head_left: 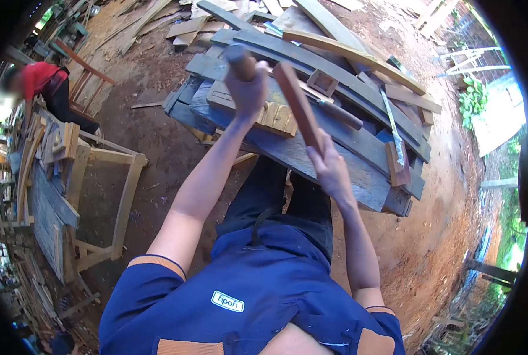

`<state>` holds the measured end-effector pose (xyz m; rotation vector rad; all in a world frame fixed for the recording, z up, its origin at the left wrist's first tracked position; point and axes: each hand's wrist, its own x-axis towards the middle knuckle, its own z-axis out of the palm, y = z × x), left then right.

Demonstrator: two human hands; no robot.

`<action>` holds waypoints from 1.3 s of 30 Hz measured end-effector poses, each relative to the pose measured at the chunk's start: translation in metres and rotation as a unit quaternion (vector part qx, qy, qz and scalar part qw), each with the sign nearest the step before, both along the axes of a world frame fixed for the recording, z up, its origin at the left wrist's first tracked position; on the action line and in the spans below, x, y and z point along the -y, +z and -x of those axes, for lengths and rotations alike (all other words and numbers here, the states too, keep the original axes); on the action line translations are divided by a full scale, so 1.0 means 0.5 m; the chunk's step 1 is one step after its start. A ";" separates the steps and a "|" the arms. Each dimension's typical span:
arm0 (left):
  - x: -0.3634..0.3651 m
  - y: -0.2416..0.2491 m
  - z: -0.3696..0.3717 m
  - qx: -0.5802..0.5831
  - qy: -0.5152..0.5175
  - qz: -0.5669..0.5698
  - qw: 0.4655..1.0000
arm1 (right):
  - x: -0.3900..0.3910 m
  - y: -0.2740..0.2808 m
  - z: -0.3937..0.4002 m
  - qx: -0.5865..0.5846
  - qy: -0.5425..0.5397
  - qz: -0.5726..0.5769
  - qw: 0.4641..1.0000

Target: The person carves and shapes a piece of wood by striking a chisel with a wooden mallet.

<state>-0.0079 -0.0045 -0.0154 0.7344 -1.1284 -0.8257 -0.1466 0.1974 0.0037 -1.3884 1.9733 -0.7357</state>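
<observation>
My left hand is closed around a dark, round-ended cylindrical piece, held up above the workbench; its lower part is hidden by the fingers. In my right hand is a reddish-brown wooden strip, gripped near its lower end and slanting up to the left. A pale wooden block with cut lines lies on the bench just below my left hand. Right of the strip rests a tool with a dark handle. A small square wooden frame sits behind it.
Dark planks form the workbench. A long thin metal piece and a curved timber lie across it. Scrap boards cover the ground beyond. At left stands another wooden bench, with a person in red bending over it.
</observation>
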 end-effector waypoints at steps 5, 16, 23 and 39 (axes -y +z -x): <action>-0.064 0.042 -0.033 -0.162 -0.036 -0.050 0.985 | -0.003 -0.051 -0.027 -0.086 0.006 -0.068 0.994; -0.046 0.084 -0.032 -0.051 0.015 0.021 0.998 | -0.006 -0.060 -0.038 -0.108 0.009 -0.045 0.993; -0.030 0.063 -0.003 -0.067 -0.053 -0.021 0.996 | -0.008 -0.070 -0.032 -0.115 0.009 -0.035 0.993; -0.019 0.058 0.007 -0.051 -0.055 -0.033 0.997 | -0.006 -0.059 -0.035 -0.089 0.009 -0.044 0.995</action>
